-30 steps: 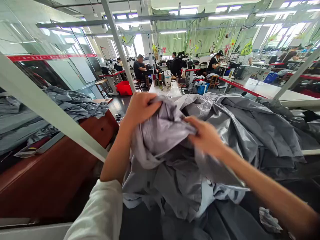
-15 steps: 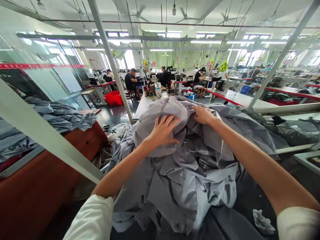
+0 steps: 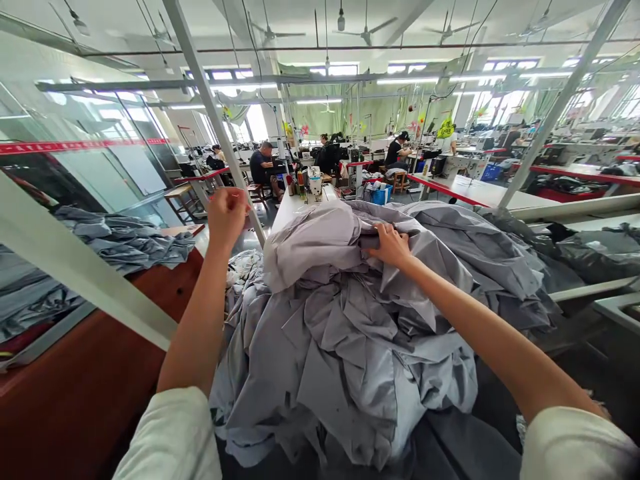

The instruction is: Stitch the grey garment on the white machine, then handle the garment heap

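Your right hand [image 3: 391,244] sits on top of the grey cloth heap [image 3: 360,333] straight ahead of you, fingers curled into a fold near the crest, though the fingertips sink into the cloth, so you cannot tell how much they pinch. Your left hand [image 3: 227,212] is raised clear of the heap, off to its left, closed into a loose fist seen from the back; whether anything lies inside it cannot be made out. The heap's near edge runs out of view at the bottom, and a slanting white bar [image 3: 75,267] cuts across the second grey pile [image 3: 120,237] on the brown table [image 3: 85,373] at your left.
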The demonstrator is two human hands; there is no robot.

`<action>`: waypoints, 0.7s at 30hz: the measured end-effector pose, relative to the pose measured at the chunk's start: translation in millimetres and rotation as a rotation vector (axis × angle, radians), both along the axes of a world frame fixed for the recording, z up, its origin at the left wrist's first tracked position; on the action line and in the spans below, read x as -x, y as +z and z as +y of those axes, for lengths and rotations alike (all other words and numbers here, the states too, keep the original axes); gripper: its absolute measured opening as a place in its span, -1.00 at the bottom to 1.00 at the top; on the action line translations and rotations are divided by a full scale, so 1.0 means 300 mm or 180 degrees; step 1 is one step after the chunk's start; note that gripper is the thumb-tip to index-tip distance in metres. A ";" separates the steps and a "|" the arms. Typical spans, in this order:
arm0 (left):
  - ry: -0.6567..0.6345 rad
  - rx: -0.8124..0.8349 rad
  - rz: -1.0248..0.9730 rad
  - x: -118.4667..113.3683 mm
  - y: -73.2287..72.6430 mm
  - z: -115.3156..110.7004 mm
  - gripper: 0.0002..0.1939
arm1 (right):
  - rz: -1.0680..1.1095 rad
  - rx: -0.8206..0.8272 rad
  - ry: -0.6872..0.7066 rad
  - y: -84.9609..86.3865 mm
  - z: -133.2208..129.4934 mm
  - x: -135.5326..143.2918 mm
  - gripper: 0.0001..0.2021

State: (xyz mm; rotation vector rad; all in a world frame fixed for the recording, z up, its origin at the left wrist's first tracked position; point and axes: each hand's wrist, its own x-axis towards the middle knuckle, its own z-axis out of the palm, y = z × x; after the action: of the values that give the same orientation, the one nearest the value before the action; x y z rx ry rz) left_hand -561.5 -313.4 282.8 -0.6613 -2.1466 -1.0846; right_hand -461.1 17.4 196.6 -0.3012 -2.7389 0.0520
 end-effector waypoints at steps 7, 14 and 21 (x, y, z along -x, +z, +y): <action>-0.0730 0.2697 0.1109 -0.241 -0.221 0.296 -0.05 | -0.0194 0.0657 0.0479 0.063 0.023 0.046 -0.55; -0.0087 0.2234 0.1398 -0.101 -0.176 0.336 -0.67 | 0.0257 0.2417 0.1664 0.429 0.200 -0.076 -0.81; -0.0285 0.1575 0.1499 -0.284 -0.054 0.378 -0.31 | 0.0961 0.3506 0.1562 0.598 0.173 -0.163 -0.93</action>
State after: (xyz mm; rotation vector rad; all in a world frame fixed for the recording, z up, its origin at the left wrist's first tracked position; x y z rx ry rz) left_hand -476.4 -200.1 266.6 -1.1204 -1.9742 -0.3681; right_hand -412.3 69.2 376.1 0.1118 -2.1439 1.5853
